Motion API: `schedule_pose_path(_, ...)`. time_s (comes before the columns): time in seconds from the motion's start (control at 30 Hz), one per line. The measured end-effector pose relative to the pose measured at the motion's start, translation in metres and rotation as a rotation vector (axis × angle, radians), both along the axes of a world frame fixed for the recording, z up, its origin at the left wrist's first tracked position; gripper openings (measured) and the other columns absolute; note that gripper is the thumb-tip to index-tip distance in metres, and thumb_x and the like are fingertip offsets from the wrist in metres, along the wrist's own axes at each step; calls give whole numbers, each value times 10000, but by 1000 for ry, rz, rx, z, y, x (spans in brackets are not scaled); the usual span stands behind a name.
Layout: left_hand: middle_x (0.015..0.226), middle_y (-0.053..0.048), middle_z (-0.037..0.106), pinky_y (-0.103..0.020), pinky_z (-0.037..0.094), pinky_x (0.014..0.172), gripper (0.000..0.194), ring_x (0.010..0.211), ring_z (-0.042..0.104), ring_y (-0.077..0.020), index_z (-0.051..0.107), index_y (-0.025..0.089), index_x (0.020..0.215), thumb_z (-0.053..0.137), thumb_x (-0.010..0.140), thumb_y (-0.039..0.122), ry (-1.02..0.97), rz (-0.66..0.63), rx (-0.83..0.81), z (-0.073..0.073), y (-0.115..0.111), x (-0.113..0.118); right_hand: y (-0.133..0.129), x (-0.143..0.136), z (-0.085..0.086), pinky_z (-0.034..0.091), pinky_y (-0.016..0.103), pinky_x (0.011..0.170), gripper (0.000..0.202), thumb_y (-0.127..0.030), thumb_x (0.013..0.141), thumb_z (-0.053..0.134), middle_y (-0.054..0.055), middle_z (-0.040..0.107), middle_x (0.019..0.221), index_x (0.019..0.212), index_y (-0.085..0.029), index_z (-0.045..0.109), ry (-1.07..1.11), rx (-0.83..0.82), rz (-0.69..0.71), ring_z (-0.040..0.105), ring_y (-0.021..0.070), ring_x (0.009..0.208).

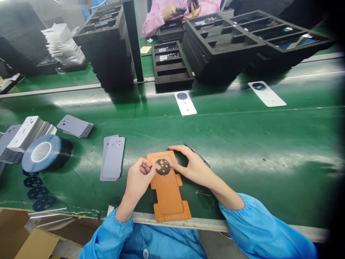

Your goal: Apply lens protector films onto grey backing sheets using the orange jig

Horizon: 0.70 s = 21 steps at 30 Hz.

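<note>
An orange fixture plate [169,196] lies in front of me at the near edge of the bench. On its upper part rests a dark round sticker [162,171] with several holes, like a phone's camera cover film. My left hand [140,176] is closed, thumb and forefinger pinched at the sticker's left edge. Spread around the plate's upper right corner, my right hand [192,165] is open, its thumb at the sticker's right edge and its forefinger reaching toward the plate's top. A thin dark tool [198,155] lies partly hidden behind the right hand.
At left stand a tape roll [43,153] with round stickers on its strip, and stacks of grey phone-back sheets [75,126]. Two loose grey sheets [113,158] lie nearer. White phone-back sheets [188,108] lie beyond. Black trays [172,68] line the back, where a person in pink [155,18] handles phones.
</note>
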<state>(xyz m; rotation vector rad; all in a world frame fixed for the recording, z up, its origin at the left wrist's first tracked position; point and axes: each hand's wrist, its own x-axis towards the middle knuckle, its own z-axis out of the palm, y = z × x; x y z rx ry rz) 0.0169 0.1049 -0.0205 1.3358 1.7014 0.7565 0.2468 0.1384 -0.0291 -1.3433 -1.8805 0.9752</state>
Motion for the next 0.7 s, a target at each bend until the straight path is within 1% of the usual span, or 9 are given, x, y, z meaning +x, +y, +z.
schedule_pose_path(0.23, 676, 55, 575, -198, 383, 524, 146, 546, 468, -92, 567, 209, 796, 672, 791, 311, 25, -6, 14, -1, 0, -1, 0, -2, -2, 483, 508, 1110, 457, -282, 889, 681, 89, 654, 1330, 1336, -258, 588, 3, 27, 11, 610, 272, 1253)
schedule_pose_path(0.4, 626, 62, 550, -202, 369, 489, 99, 487, 469, -88, 562, 209, 780, 630, 806, 276, 37, -10, 60, -3, 0, -5, 1, 3, -2, 460, 517, 1138, 537, -153, 846, 607, 78, 644, 1368, 1369, -263, 563, -11, 15, 36, 587, 270, 1296)
schedule_pose_path(0.47, 638, 48, 563, -218, 400, 496, 87, 507, 512, -108, 582, 209, 809, 610, 831, 288, 39, 11, 86, -2, -2, -12, 0, 4, -1, 447, 518, 1151, 574, -124, 830, 578, 78, 630, 1392, 1387, -257, 547, -20, 7, 51, 573, 268, 1315)
schedule_pose_path(0.53, 756, -8, 638, -263, 495, 603, 110, 664, 627, -160, 625, 204, 864, 585, 871, 306, 142, 63, 207, -1, -6, -26, 0, 5, 0, 441, 517, 1158, 590, -124, 830, 561, 77, 614, 1416, 1405, -254, 530, -27, -18, 61, 563, 265, 1330)
schedule_pose_path(0.57, 881, -55, 681, -313, 543, 716, 143, 820, 675, -205, 653, 196, 921, 583, 885, 316, 251, 96, 302, -1, -7, -35, -1, 5, 0, 441, 515, 1158, 586, -133, 837, 556, 76, 609, 1425, 1409, -255, 526, -31, -31, 60, 561, 265, 1335)
schedule_pose_path(0.6, 1047, -108, 696, -385, 555, 856, 199, 1008, 677, -261, 675, 184, 1004, 592, 894, 329, 389, 132, 399, -1, -9, -45, -1, 5, 1, 444, 514, 1156, 574, -147, 847, 554, 74, 606, 1429, 1409, -257, 525, -35, -40, 56, 562, 266, 1336)
schedule_pose_path(0.63, 1224, -160, 663, -465, 520, 986, 281, 1188, 621, -322, 680, 167, 1098, 610, 895, 347, 539, 162, 478, -2, -11, -56, -1, 4, 1, 447, 512, 1153, 558, -162, 857, 553, 73, 606, 1429, 1406, -259, 528, -39, -43, 51, 564, 267, 1336)
schedule_pose_path(0.67, 1375, -203, 589, -538, 460, 1078, 372, 1323, 533, -378, 667, 145, 1187, 630, 892, 369, 677, 181, 523, -3, -12, -67, -1, 4, 1, 448, 512, 1153, 544, -175, 864, 553, 73, 607, 1426, 1401, -260, 531, -40, -42, 46, 565, 268, 1335)
schedule_pose_path(0.7, 1477, -235, 509, -591, 408, 1127, 452, 1403, 451, -421, 647, 123, 1253, 646, 888, 389, 780, 187, 527, -6, -14, -77, -1, 4, 1, 448, 512, 1152, 531, -188, 872, 555, 74, 609, 1424, 1397, -261, 534, -41, -39, 44, 566, 270, 1334)
